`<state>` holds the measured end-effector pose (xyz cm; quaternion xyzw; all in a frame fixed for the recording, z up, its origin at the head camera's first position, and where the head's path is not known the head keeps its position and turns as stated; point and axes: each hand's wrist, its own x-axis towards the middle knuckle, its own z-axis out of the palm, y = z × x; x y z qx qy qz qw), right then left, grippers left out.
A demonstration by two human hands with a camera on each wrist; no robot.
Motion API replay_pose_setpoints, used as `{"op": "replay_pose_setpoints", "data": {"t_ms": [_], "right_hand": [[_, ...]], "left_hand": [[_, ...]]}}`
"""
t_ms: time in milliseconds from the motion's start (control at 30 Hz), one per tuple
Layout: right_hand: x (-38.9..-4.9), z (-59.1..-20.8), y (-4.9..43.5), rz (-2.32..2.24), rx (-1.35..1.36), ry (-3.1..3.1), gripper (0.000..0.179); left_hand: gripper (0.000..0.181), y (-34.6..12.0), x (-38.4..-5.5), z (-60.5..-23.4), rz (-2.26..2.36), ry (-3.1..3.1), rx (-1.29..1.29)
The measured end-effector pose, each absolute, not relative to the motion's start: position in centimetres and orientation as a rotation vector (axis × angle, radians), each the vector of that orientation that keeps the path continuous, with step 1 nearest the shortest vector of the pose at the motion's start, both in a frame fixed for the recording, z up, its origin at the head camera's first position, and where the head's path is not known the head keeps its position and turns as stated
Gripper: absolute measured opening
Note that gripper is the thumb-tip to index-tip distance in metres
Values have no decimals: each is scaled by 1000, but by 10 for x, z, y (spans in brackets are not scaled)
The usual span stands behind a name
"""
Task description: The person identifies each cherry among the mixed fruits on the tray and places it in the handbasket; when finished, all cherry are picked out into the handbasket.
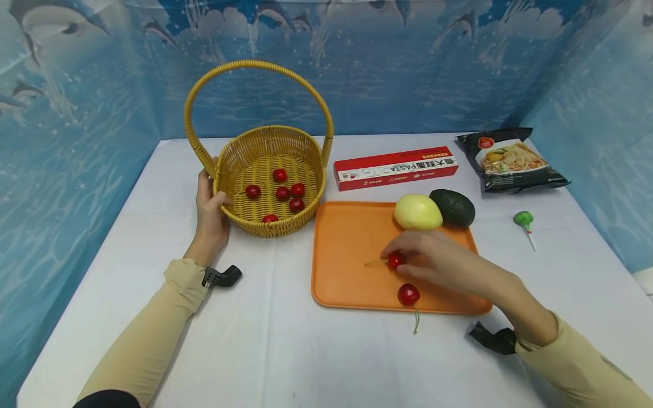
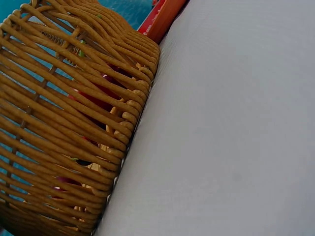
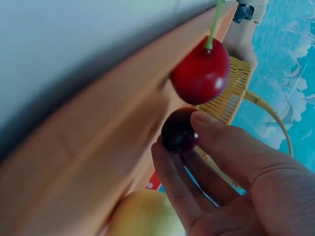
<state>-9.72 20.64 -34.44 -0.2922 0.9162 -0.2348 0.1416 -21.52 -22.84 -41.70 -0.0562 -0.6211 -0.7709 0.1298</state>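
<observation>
On the left, my left hand (image 1: 210,212) grips the rim of a yellow wicker basket (image 1: 270,229), thumb at the near side and fingers behind the wall. Several red cherries (image 1: 283,194) lie on the basket floor. My right hand (image 1: 433,260) is over the orange tray (image 1: 352,226), pinching a dark red cherry (image 3: 178,130) between thumb and fingertips; its stem points left in the head view. Closer to the tray's front edge lies another cherry (image 1: 408,294), its green stem hanging over the rim. The left wrist view shows the basket's woven side (image 2: 74,113), with no hand visible.
A yellow lemon-like fruit (image 1: 418,212) and a dark green avocado (image 1: 453,208) sit at the tray's back right corner. Behind the tray lies a red pasta box (image 1: 395,168). Farther right are a black noodle packet (image 1: 512,161) and a green lollipop (image 1: 524,220).
</observation>
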Motion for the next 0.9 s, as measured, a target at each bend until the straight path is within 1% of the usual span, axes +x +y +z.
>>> {"op": "replay_pose_setpoints", "data": {"t_ms": [133,300,433,667,767,900], "right_hand": [[-103,-334,196,-701,-859,2680,38],[-120,-306,179,-733,-952,2757,35],[-137,-290,162,-755,-975,2778,34],[-165,-288,122,-909,-1037,2783,36],[-178,-291,100,-936,-1115,2783,32],[-192,-296,73,-916,-1154,2761,29]], "left_hand": [[89,-229,-216,-416,-2246,-1801,-174],[88,-230,-216,-416,-2241,-1801,-169],[89,-230,-215,-418,-2252,-1804,-149],[88,-231,-214,-418,-2233,-1817,-151],[88,-230,-215,-418,-2229,-1825,-150],[89,-228,-215,-417,-2231,-1820,-155]]}}
